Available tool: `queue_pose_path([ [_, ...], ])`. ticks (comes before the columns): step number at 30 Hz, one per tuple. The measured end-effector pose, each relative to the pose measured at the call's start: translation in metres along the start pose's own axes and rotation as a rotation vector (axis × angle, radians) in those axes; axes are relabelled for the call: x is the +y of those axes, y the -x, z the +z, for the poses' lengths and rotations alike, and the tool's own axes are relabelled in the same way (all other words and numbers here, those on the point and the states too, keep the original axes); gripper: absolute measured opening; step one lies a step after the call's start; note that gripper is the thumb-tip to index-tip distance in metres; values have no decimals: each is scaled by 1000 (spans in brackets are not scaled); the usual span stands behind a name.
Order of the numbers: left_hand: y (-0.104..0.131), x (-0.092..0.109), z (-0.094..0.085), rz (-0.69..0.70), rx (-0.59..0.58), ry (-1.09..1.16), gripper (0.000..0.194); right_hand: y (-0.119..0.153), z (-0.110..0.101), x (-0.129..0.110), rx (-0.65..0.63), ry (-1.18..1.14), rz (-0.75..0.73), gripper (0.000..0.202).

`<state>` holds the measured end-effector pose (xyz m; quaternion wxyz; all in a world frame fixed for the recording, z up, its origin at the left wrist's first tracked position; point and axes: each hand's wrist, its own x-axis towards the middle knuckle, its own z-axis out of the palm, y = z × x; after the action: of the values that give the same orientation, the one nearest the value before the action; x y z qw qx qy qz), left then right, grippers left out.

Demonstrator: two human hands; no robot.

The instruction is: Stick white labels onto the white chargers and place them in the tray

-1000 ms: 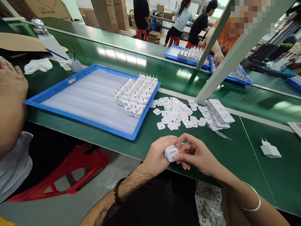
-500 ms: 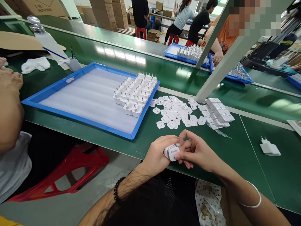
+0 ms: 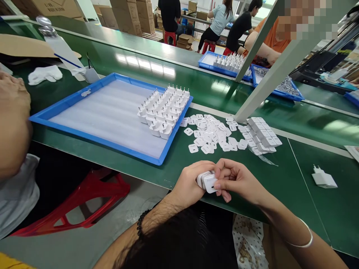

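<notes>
The left hand (image 3: 188, 185) has its fingers clamped around a small white charger (image 3: 208, 182), held just above the near edge of the green table (image 3: 280, 186). The right hand (image 3: 237, 179) meets it from the other side, its fingertips (image 3: 217, 184) pinched together against the charger's front face, apparently pressing or smoothing something small there; what lies under them is hidden.

Just beyond the hands lies a loose scatter of small white stickers (image 3: 210, 134), and beside it, to the right, a neat block of finished-looking chargers (image 3: 263, 136) lying flat. One more charger (image 3: 322, 178) lies alone, well apart on the right.

To the left, a blue tray (image 3: 92, 136) carries a cluster of chargers standing prongs-up (image 3: 164, 110) in its far right corner; most of the tray's white liner is bare. Judging by that, much of the tray has been worked through, with several dozen pieces left.
</notes>
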<state>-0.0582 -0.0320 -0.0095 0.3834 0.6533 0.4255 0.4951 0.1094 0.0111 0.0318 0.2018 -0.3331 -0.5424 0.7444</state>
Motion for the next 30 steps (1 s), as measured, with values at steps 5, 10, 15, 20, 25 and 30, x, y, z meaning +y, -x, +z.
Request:
queue_pose_path([
  [5, 1, -2, 0, 34, 17, -15, 11, 0, 5, 2, 35, 10, -21, 33],
  [10, 1, -2, 0, 26, 11, -27, 5, 1, 4, 1, 25, 57, -7, 33],
  [15, 1, -2, 1, 38, 19, -34, 10, 3, 5, -2, 29, 74, -4, 34],
  [20, 2, -4, 1, 38, 23, -33, 9, 2, 5, -2, 30, 65, -9, 34],
  [25, 3, -5, 1, 38, 14, -23, 11, 3, 4, -1, 32, 75, -15, 33],
  [30, 2, -3, 1, 31, 4, -22, 8, 3, 5, -2, 37, 65, -10, 33],
])
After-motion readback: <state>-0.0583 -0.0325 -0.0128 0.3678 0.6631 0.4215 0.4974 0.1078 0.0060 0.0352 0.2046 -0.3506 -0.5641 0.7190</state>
